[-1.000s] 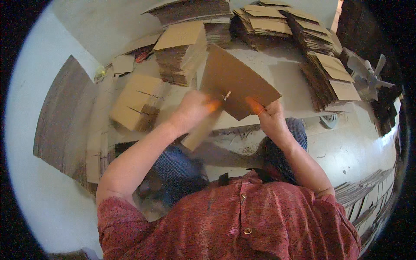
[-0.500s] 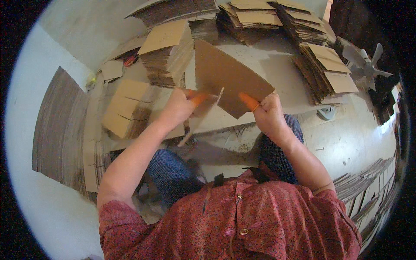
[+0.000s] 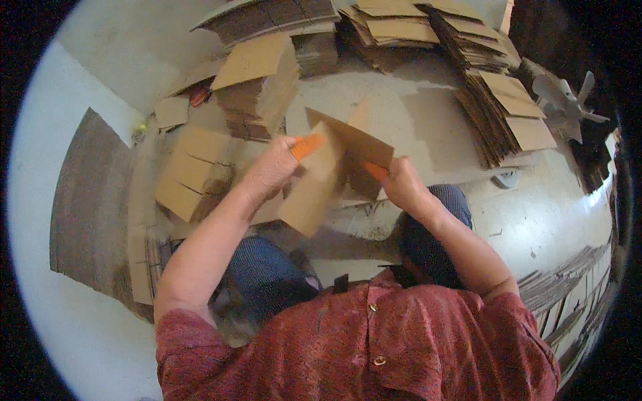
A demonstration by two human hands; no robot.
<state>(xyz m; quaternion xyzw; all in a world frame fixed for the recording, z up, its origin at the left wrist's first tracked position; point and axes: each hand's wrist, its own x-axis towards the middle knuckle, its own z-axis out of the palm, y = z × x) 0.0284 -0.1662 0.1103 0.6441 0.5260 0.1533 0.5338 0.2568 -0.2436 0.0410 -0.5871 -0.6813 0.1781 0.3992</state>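
Observation:
My left hand (image 3: 275,164) is closed on a light-brown cardboard strip (image 3: 309,200) that tilts down toward my knees and is blurred by motion. An orange finger cover (image 3: 307,146) lies along its face. Close by, my right hand (image 3: 404,183) grips the right end of a darker cardboard sheet (image 3: 358,137), held slanted with its far corner up. Another orange cover (image 3: 376,171) shows on a finger of that hand. The two pieces meet or overlap between my hands; whether they are slotted together is unclear. The fingers behind the cardboard are hidden.
Stacks of cut cardboard stand on the work surface: a tall one (image 3: 251,63), a slotted one (image 3: 190,167), and more at the back right (image 3: 511,100). A grey fan (image 3: 568,103) sits at the far right. More cardboard leans at the left wall (image 3: 93,200).
The right-hand sheet has swung lower and turned more edge-on. The left-hand piece, nearly edge-on before, now shows its broad face. My right hand has moved slightly left and down.

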